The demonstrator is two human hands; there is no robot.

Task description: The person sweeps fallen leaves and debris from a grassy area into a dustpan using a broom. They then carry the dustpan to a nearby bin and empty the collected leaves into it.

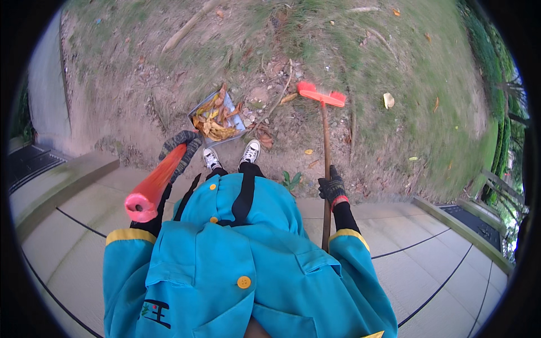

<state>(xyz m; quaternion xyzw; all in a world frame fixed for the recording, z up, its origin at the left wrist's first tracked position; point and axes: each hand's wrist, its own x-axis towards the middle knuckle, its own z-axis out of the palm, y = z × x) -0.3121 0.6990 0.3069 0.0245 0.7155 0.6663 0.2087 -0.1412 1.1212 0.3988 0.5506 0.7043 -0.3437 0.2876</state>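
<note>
My left hand (181, 150), in a dark knit glove, is closed around the red handle (158, 179) of a long-handled dustpan. The dustpan's pale scoop (203, 103) stands on bare soil in front of my shoes, with several dry yellow-brown leaves (217, 122) heaped in it. On the other side, my gloved right hand (333, 186) grips the brown stick (326, 143) of a broom. The broom's orange-red head (322, 96) is beyond that hand, over the patchy grass, its bristles turned away from me. The dustpan's lower handle is partly hidden behind my left hand.
Thin roots or sticks (279, 99) cross the soil near the scoop. A pale leaf (388, 100) and other fallen leaves lie right of the broom. A small green plant (291, 181) grows by the edge of the stone paving (405, 274). A low kerb (69, 186) runs at left.
</note>
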